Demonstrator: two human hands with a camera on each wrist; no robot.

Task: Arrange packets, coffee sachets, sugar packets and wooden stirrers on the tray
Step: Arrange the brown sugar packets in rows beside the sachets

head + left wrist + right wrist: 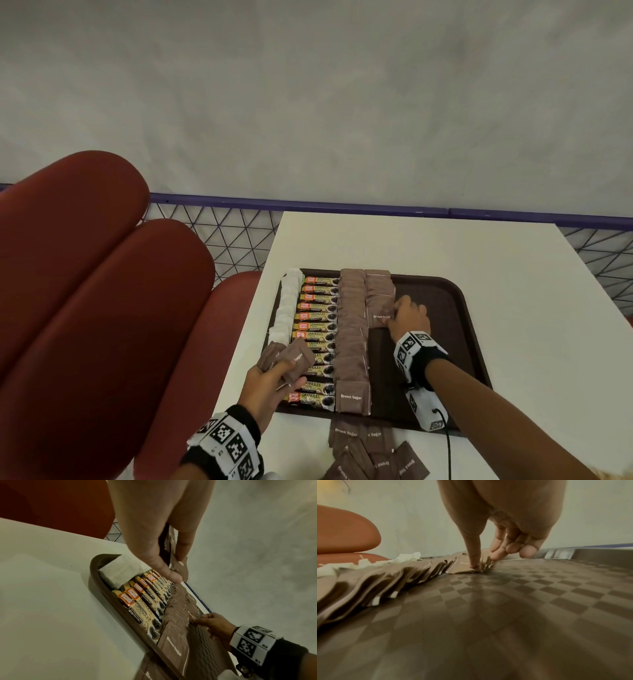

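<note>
One brown tray (448, 301), white table (445, 246), red seats (85, 274)

The left hand (267, 383) grips a fan of brown paper sugar packets (286, 358). At two o'clock from it, the right hand (409, 317) pinches one flat brown sugar packet (378, 317), thumb pressing down.

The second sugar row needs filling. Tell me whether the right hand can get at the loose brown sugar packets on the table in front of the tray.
Probably yes. The right hand pinches a row packet, but the loose packets lie uncovered close behind it, nothing between.
</note>
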